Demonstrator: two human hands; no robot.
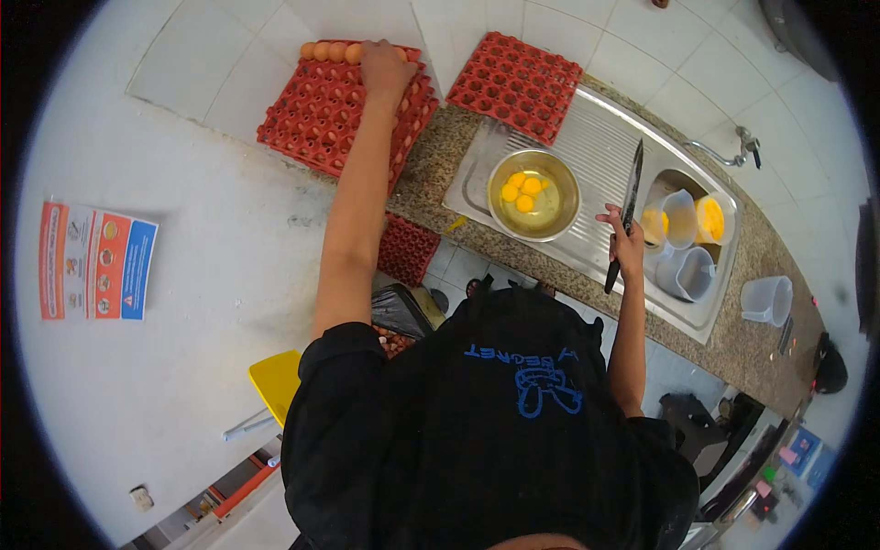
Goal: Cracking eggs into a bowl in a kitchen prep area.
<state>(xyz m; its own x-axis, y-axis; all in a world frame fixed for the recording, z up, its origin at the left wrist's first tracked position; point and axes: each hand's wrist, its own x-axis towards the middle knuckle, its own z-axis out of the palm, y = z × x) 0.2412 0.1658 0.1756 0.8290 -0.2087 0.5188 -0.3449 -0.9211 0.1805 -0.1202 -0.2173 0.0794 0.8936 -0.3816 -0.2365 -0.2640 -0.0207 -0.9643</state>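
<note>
My left hand (pixel 386 72) reaches over the far row of brown eggs (pixel 337 52) in a stack of red plastic egg trays (pixel 320 113). Its fingertips touch the row, but whether they close around an egg is hidden. In my right hand (pixel 627 251) is a long dark-bladed knife (pixel 634 182), held by its black handle with the blade pointing away from me. Between the hands, a round steel bowl (pixel 496 218) stands on the sink's drainboard. Several whole yolks (pixel 526 187) lie in clear egg white inside it.
A red egg tray (pixel 515 86) overlaps the drainboard of the steel sink (pixel 598 130). Plastic jugs (pixel 686 275) sit in the basin, some with yellow contents, below a wall tap (pixel 746 146). Another jug (pixel 766 300) stands on the granite counter (pixel 770 350). A black-lined bin (pixel 397 309) is below.
</note>
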